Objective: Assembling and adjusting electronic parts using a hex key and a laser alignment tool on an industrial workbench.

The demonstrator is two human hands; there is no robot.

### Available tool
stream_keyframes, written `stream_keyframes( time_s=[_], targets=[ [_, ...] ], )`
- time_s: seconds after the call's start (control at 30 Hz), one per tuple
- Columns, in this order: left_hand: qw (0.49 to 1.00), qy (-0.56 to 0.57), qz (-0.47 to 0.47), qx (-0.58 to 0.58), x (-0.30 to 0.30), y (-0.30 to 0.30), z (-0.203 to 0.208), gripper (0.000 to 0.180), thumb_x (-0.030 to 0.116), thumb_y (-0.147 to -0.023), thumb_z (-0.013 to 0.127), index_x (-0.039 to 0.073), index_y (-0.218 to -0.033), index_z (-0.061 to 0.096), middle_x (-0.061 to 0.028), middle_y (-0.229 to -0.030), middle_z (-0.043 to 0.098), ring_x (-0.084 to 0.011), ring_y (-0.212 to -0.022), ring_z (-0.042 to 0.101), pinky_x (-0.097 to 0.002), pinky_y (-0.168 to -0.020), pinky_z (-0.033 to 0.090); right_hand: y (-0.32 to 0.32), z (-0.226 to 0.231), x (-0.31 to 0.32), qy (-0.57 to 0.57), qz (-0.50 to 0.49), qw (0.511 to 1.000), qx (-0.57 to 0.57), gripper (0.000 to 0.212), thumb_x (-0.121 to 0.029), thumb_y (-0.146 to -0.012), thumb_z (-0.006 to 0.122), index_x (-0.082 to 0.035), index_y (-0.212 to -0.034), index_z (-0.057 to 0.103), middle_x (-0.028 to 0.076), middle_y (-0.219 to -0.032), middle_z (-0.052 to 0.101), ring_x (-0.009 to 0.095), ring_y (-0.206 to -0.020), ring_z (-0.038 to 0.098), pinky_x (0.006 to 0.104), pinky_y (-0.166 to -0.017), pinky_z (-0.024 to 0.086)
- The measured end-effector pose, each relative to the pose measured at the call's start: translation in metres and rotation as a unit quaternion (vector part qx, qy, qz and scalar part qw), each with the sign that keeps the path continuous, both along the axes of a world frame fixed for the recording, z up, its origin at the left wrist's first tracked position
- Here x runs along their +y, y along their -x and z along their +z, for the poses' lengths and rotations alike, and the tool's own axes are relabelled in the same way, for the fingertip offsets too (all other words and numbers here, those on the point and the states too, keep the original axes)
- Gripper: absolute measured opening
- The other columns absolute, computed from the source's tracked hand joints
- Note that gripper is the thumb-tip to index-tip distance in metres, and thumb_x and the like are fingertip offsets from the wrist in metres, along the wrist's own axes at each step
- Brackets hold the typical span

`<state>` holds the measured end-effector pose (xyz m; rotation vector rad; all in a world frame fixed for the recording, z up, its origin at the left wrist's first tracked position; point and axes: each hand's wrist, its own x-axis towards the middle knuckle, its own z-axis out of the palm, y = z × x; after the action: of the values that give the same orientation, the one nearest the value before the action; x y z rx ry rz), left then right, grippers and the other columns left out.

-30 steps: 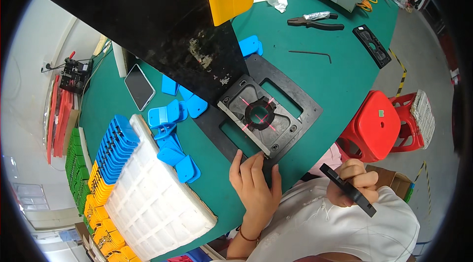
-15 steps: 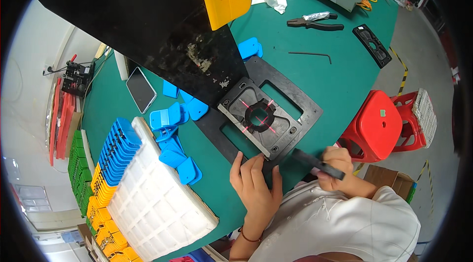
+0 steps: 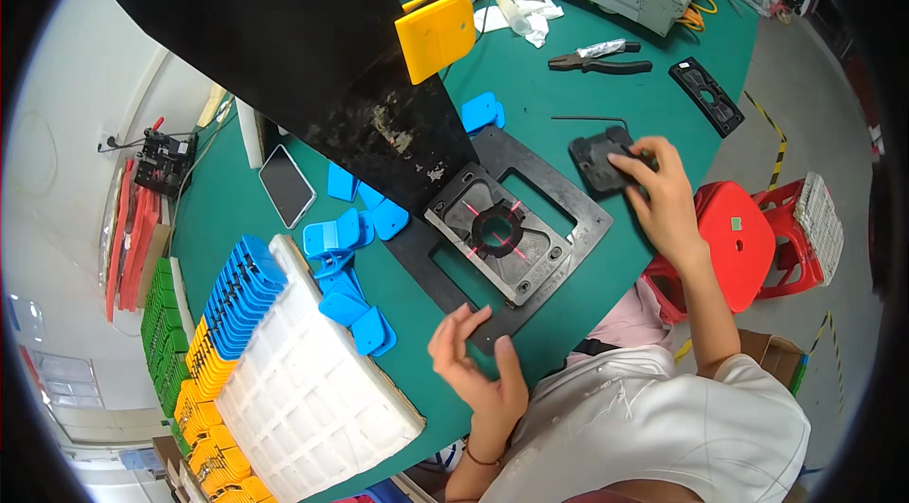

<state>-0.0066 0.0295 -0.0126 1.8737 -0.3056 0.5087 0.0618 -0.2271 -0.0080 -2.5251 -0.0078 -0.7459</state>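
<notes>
My right hand (image 3: 663, 193) grips a dark, squarish block (image 3: 592, 162) between thumb and fingers, above the green table to the right of the fixture. My left hand (image 3: 481, 382) holds nothing, its fingers curved and apart, close to the near corner of a black base plate (image 3: 589, 219). Fixed on that plate is a grey metal fixture (image 3: 530, 268) with a round hole in its middle. Red light lines cross around the hole. A tall black stand (image 3: 379, 77) rises behind it, with a yellow plate (image 3: 436, 37) on its side.
Several blue plastic pieces (image 3: 346, 300) lie left of the fixture, beside a white gridded tray (image 3: 322, 380) and stacked blue parts (image 3: 241, 290). A phone (image 3: 287, 186), pliers (image 3: 606, 63), a hex key (image 3: 587, 119) and a black plate (image 3: 705, 96) lie farther off. Red stools (image 3: 729, 238) stand right.
My right hand has carried the dark block from near my body out to the far right of the fixture. My left hand has drawn back from the fixture's near edge. The view has shifted slightly.
</notes>
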Motion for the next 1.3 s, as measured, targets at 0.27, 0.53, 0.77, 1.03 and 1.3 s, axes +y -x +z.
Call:
stream_keyframes(
  time_s=[0.27, 0.53, 0.77, 1.03, 1.3],
  targets=[
    [0.973, -0.113, -0.195, -0.05, 0.032, 0.027, 0.127, 0.027, 0.001, -0.076, 0.047, 0.001, -0.103, 0.052, -0.0144, -0.097, 0.053, -0.0287, -0.082, 0.061, -0.0379, -0.074, 0.051, -0.014, 0.054, -0.001, 0.055, 0.071, 0.995, -0.041, 0.035, 0.001, -0.072, 0.058, -0.002, -0.107, 0.061, 0.014, -0.115, 0.052, 0.033, -0.105, 0.051, 0.0391, -0.09, 0.043],
    [0.964, -0.127, -0.164, -0.168, -0.017, 0.017, 0.204, 0.022, 0.015, -0.085, 0.058, -0.003, -0.097, 0.061, -0.0142, -0.083, 0.061, -0.0243, -0.07, 0.06, -0.0315, -0.061, 0.049, 0.068, 0.136, 0.033, -0.015, 0.259, 0.926, -0.275, 0.02, -0.014, -0.083, 0.051, 0.002, -0.092, 0.058, 0.021, -0.088, 0.062, 0.034, -0.083, 0.058, 0.0411, -0.07, 0.048],
    [0.839, -0.261, -0.126, -0.461, -0.079, 0.026, 0.206, 0.025, 0.017, -0.086, 0.055, -0.003, -0.101, 0.057, -0.0107, -0.093, 0.058, -0.0218, -0.085, 0.057, -0.0351, -0.077, 0.045, 0.091, 0.116, 0.038, -0.08, 0.123, 0.978, -0.147, 0.032, 0.011, -0.067, 0.057, -0.002, -0.095, 0.063, 0.012, -0.086, 0.061, 0.026, -0.082, 0.059, 0.0334, -0.073, 0.047],
    [0.583, -0.491, -0.101, -0.639, -0.052, 0.079, 0.199, 0.028, 0.018, -0.088, 0.052, -0.002, -0.107, 0.053, -0.0067, -0.103, 0.055, -0.019, -0.101, 0.053, -0.0392, -0.095, 0.04, 0.124, 0.098, 0.009, -0.064, 0.139, 0.978, -0.141, 0.02, 0.008, -0.081, 0.05, 0.005, -0.097, 0.061, 0.014, -0.086, 0.061, 0.021, -0.081, 0.06, 0.0269, -0.075, 0.045],
    [0.289, -0.692, 0.043, -0.66, -0.008, 0.119, 0.23, 0.031, 0.027, -0.093, 0.046, 0.004, -0.111, 0.056, -0.0029, -0.11, 0.058, -0.0181, -0.107, 0.051, -0.0341, -0.093, 0.037, 0.143, 0.099, -0.004, -0.077, 0.152, 0.973, -0.158, 0.019, 0.006, -0.085, 0.048, 0.004, -0.098, 0.061, 0.012, -0.087, 0.061, 0.019, -0.081, 0.061, 0.0254, -0.074, 0.045]
  ],
)
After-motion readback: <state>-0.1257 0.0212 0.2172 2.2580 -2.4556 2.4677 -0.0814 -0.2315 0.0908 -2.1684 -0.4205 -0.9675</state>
